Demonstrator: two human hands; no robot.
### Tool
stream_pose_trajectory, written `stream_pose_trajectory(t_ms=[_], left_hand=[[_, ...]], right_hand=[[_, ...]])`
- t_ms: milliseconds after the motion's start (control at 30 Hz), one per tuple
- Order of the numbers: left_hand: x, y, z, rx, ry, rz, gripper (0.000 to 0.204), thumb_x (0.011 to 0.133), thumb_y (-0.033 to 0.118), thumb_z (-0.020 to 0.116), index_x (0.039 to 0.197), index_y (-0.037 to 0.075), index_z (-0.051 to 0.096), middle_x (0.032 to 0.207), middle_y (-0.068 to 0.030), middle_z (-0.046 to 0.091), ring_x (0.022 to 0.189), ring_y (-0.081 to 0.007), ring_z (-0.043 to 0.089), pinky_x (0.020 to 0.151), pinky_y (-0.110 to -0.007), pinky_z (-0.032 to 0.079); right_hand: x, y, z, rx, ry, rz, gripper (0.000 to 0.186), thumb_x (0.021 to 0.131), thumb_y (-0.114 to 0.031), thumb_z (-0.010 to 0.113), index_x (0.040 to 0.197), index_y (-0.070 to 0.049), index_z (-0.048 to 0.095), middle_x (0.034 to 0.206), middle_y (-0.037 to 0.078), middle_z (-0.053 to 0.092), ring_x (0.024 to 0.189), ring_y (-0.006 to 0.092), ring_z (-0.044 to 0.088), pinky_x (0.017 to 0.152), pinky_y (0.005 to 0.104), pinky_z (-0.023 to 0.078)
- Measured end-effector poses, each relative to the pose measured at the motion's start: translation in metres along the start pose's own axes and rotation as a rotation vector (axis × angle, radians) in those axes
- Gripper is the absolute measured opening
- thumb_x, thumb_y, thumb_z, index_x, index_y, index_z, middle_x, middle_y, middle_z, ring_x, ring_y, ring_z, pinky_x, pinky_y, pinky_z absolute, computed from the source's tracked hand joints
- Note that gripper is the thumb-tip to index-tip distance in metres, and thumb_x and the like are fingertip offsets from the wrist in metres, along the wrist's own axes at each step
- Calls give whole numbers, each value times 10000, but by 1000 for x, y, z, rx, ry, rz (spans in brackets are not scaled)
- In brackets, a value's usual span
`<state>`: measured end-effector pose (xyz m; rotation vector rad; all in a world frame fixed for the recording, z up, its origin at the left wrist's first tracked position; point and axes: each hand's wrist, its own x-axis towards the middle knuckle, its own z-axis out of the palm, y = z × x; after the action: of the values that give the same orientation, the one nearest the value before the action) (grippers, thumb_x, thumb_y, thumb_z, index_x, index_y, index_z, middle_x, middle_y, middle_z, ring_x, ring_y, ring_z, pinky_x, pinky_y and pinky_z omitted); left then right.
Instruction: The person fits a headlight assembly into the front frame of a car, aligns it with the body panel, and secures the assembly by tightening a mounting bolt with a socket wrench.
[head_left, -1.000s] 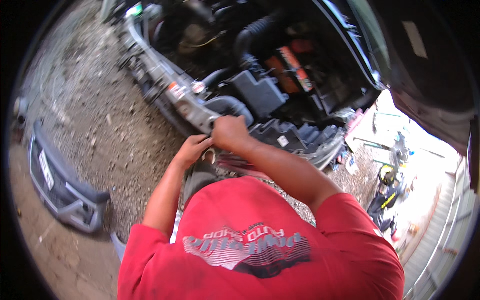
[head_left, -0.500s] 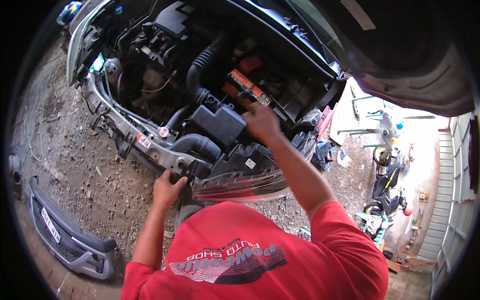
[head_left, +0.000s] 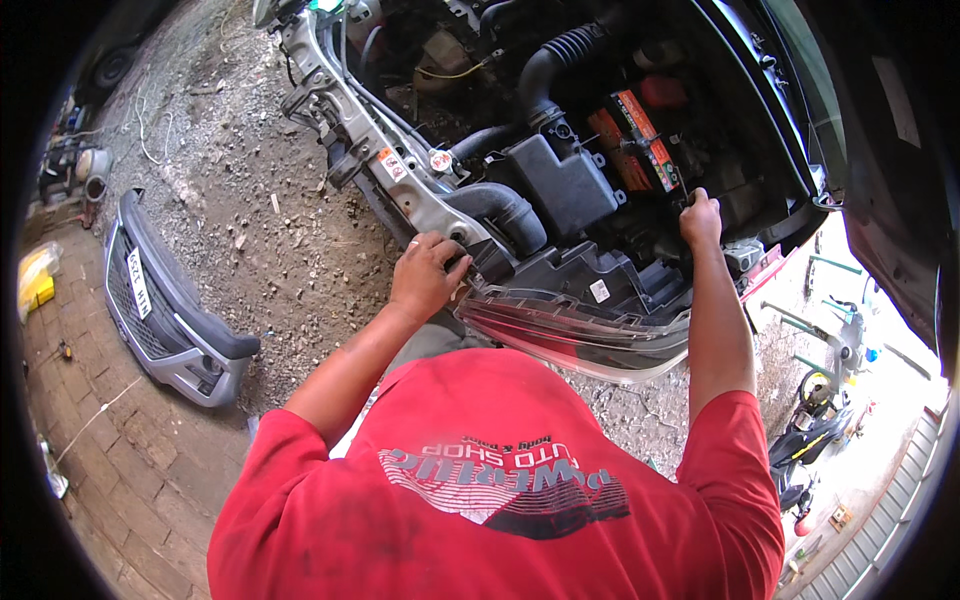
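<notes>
A car's headlight (head_left: 575,325) with a clear lens and black housing sits at the front corner of the open engine bay. At its inner end, my left hand (head_left: 430,275) is closed, thumb and fingers together against the silver radiator support (head_left: 410,195); what they grip is hidden. My right hand (head_left: 702,218) is curled closed behind the headlight's outer end, and anything in its fingers is too dark to make out. Between the hands are a black air filter box (head_left: 565,185) and a ribbed intake hose (head_left: 575,45). An orange-labelled battery (head_left: 645,135) lies beyond my right hand.
The raised hood (head_left: 890,150) overhangs the right side. A detached grey bumper piece with a grille (head_left: 165,310) lies on the ground at left, beside brick paving (head_left: 120,470). Gravel (head_left: 270,230) borders the car's front. A motorcycle (head_left: 805,440) stands at far right.
The view has swung, shifting the car rightward in it. My right hand has moved rightward from beside the air filter box. My left thumb and fingers, apart before, are now together.
</notes>
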<state>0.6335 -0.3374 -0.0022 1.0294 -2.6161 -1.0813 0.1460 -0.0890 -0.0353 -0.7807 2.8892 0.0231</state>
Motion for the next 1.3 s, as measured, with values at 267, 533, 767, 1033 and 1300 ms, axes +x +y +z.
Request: stream_pose_trajectory(t_ms=[267,533,767,1033,1300], left_hand=[[4,-11,4,11,-2,230,115,918,203,761,956,94,762,989,-76,701,1062,-325,642,957,-433,531],[-1,-18,7,7,39,219,175,934,267,745,981,99,765,1031,-79,726,1074,-326,651,991,-434,536],[2,-33,14,-85,-5,173,156,942,242,763,1009,101,772,1017,-104,723,1042,-341,662,976,-444,529],[-7,-47,18,-247,34,237,202,939,202,744,1099,80,764,1113,-138,704,1116,-364,626,1015,-445,514],[-12,-40,19,-260,69,193,285,903,192,750,1149,49,735,1131,-156,699,1131,-378,613,1026,-459,502]], right_hand=[[-12,8,-54,128,408,-100,349,889,-145,638,1228,-72,603,1171,295,567,1074,447,593,983,506,514],[-47,-11,-245,3,380,-177,376,944,-185,671,1279,-20,628,1234,255,704,1195,430,669,1062,520,498],[-162,-149,-347,491,-34,-338,281,1032,-189,661,1276,-69,596,1139,144,754,1129,289,704,1020,400,494],[-204,-262,-297,559,-247,-723,246,1020,-52,620,1248,-66,531,1003,149,771,904,329,773,818,405,558],[-208,-288,-256,493,-294,-808,227,1012,-21,617,1218,-44,525,981,197,741,952,430,747,823,457,555]])
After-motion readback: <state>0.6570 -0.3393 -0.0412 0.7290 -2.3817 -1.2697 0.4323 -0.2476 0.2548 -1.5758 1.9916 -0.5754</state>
